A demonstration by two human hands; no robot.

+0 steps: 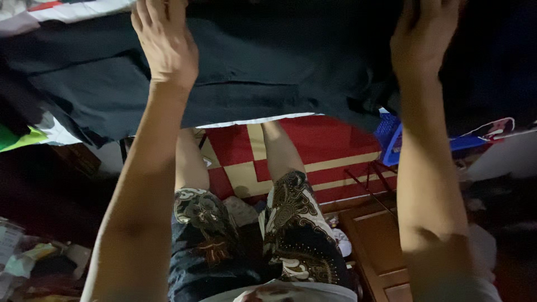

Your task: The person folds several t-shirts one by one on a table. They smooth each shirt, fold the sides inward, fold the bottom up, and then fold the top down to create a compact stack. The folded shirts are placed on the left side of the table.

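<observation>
A large dark garment lies spread across a raised surface at the top of the view. My left hand rests flat on its left part, palm down with the fingers together and pointing away. My right hand presses flat on its right part in the same way. Neither hand grips anything. The fingertips of both hands run past the top edge of the frame. A white strip of the surface shows under the garment's near hem.
Below the surface are my legs in patterned shorts on a red and cream floor mat. A blue plastic basket stands at right, a brown wooden cabinet at lower right. Coloured cloth and clutter lie at left.
</observation>
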